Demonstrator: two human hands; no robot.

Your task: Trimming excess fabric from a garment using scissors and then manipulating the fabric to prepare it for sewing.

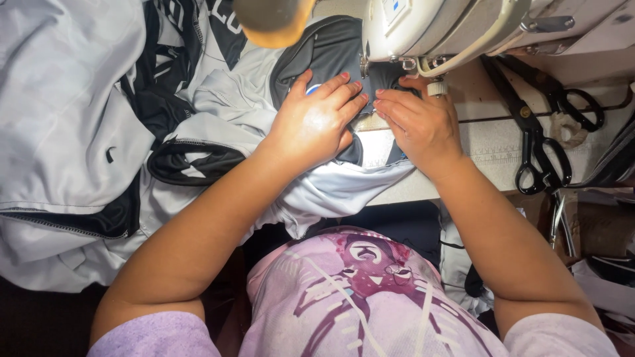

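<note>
A grey and black garment [334, 49] lies under the head of a white sewing machine [436, 26]. My left hand [316, 122] rests flat on the fabric just left of the needle area, fingers spread and pointing toward the machine. My right hand [422, 122] presses the cloth down right beside it, fingertips close to the presser foot [403, 66]. Both hands press the garment flat; neither grips it. The needle itself is hidden by the machine head and my fingers.
A heap of grey and black garments [73, 125] fills the left side. Black scissors [539, 149] and a second pair [575, 106] lie on the table [489, 142] right of the machine. A yellowish thread cone [272, 20] sits at the top.
</note>
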